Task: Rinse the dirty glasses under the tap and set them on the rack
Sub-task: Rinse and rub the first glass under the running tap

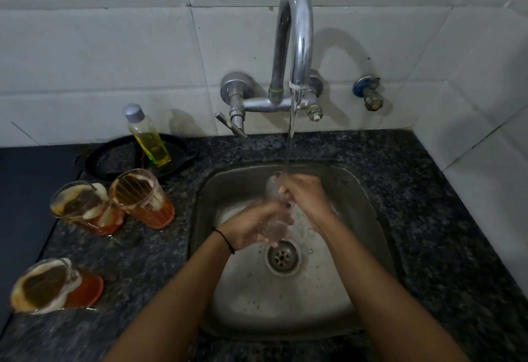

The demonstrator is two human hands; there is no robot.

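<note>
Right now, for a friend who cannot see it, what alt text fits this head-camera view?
A person's left hand and right hand grip a clear drinking glass under water running from a curved chrome tap, over a steel sink. Three dirty orange-based glasses stand left of it on the speckled dark stone counter, near a clear bottle of yellow liquid.

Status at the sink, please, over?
Left hand, right hand both grip one glass under the running tap. Three dirty glasses wait on counter, left of sink. Rack not in view; nothing blocking.

Left hand [253, 228] and right hand [307, 194], both curled.
</note>
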